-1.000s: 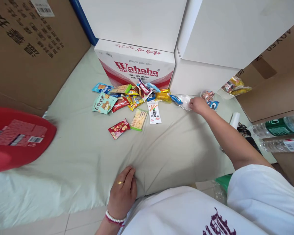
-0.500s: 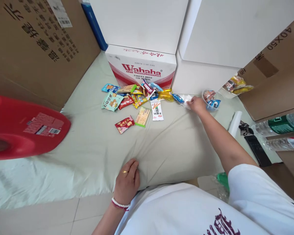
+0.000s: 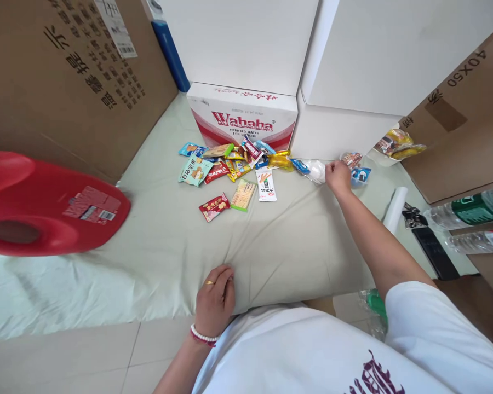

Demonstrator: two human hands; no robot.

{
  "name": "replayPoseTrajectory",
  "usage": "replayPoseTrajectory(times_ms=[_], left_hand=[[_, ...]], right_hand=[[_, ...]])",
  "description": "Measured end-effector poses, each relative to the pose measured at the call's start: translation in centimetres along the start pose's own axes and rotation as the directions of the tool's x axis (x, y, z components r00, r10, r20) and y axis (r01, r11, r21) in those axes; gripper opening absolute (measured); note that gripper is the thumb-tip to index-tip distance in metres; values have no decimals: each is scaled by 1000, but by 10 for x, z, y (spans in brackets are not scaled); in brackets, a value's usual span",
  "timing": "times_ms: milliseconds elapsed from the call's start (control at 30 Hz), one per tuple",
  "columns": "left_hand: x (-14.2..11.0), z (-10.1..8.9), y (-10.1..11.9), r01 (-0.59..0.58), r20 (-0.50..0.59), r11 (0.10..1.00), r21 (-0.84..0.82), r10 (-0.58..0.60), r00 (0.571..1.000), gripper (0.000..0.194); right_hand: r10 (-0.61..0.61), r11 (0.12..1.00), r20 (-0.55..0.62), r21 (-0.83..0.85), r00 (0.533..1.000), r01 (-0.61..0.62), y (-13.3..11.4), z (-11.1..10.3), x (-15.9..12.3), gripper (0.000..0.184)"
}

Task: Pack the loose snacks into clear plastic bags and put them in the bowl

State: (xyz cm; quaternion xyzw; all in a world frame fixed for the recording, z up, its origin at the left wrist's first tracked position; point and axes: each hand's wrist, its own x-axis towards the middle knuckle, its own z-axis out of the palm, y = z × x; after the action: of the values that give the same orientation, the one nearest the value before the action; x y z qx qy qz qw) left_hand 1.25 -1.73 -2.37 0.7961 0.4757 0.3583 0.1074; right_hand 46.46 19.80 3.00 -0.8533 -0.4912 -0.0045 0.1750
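Fingers of my right hand [image 3: 338,178] are drawn together at the right end of a clear wrapper [image 3: 316,171]; they look to be touching it, but I cannot tell whether they pinch it firmly. This wrapper lies on the pale cloth [image 3: 181,235], and just to its left is a blue packet [image 3: 299,166]. Beside my right hand, on its far side, stands a clear tub [image 3: 359,184] with some small packets inside.

Left of the blue packet is a heap of snack packets [image 3: 234,164], in front of the Wahaha carton [image 3: 242,117]. Nearer to me lie a white packet [image 3: 266,185], a cracker packet [image 3: 244,195] with a green end, and a red packet [image 3: 215,207].

My left hand [image 3: 215,301] rests at the cloth's near edge, its fingers curled and close together; its palm is hidden, so what is under it I cannot tell.
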Motion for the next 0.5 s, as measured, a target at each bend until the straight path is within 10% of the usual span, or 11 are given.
replayPoseTrajectory(times_ms=[167, 500], left_hand=[[-2, -1, 2, 9, -4, 1000, 6, -9, 1000, 21], [2, -10, 3, 164, -27, 971, -176, -171, 985, 18]], right_hand=[[55, 998, 121, 12, 991, -57, -19, 20, 9, 19], [-22, 993, -91, 112, 996, 33, 10, -4, -23, 34]])
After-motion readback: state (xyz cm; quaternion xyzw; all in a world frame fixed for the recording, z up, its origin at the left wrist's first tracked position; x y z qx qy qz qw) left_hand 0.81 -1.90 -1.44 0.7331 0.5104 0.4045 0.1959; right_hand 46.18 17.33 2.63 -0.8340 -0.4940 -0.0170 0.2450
